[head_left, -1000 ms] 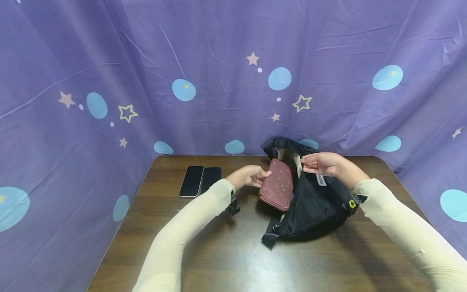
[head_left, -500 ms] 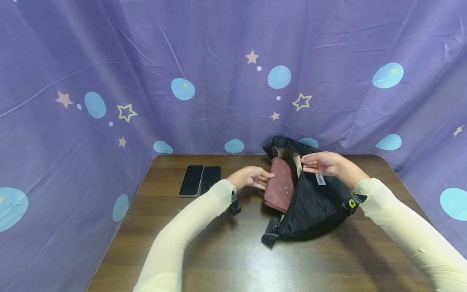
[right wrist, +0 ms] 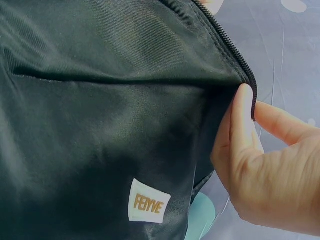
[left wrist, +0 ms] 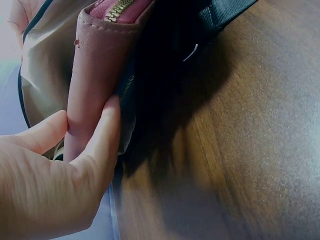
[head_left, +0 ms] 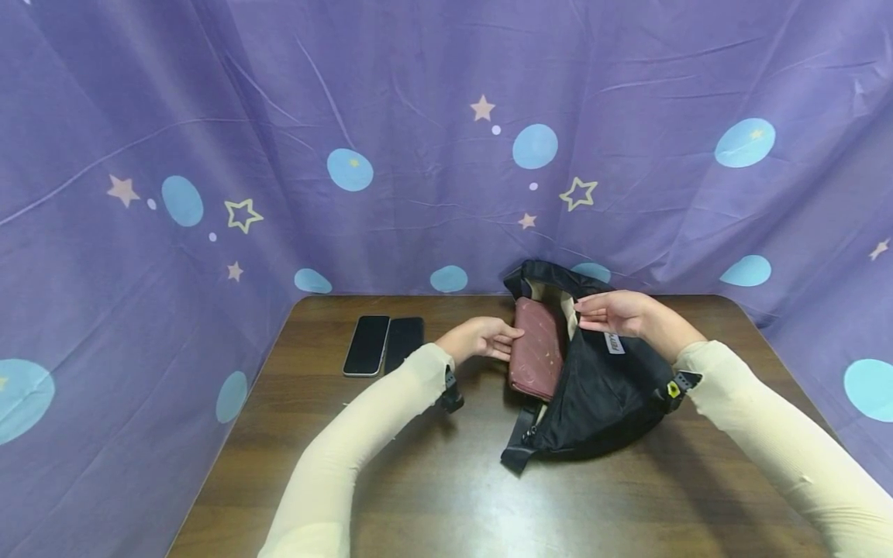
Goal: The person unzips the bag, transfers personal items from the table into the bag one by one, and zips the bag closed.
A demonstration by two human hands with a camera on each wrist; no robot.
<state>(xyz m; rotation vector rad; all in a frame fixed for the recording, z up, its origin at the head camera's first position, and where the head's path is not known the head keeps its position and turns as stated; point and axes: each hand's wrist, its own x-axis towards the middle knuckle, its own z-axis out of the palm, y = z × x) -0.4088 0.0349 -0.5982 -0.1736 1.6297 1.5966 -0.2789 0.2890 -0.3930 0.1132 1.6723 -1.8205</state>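
A dusky pink wallet (head_left: 536,350) stands at the mouth of a black bag (head_left: 603,395), partly inside it. My left hand (head_left: 481,339) pinches the wallet's near edge between thumb and fingers. In the left wrist view the wallet (left wrist: 97,65) shows a gold zipper (left wrist: 118,10) at one end, with the bag's beige lining (left wrist: 47,65) beside it. My right hand (head_left: 617,312) pinches the zippered edge of the opening and holds it apart. The right wrist view shows that zipper edge (right wrist: 235,47) between thumb and fingers, and a white label (right wrist: 149,201) on the bag's front.
Two dark phones, one with a pale rim (head_left: 366,346) and one all dark (head_left: 405,341), lie side by side at the back left of the wooden table (head_left: 446,496). A purple patterned curtain (head_left: 432,116) hangs behind. A strap end (head_left: 518,453) trails from the bag.
My left hand has moved slightly right, bringing the wallet farther into the bag's opening and turning it more upright. My right hand has stayed at the bag's edge.
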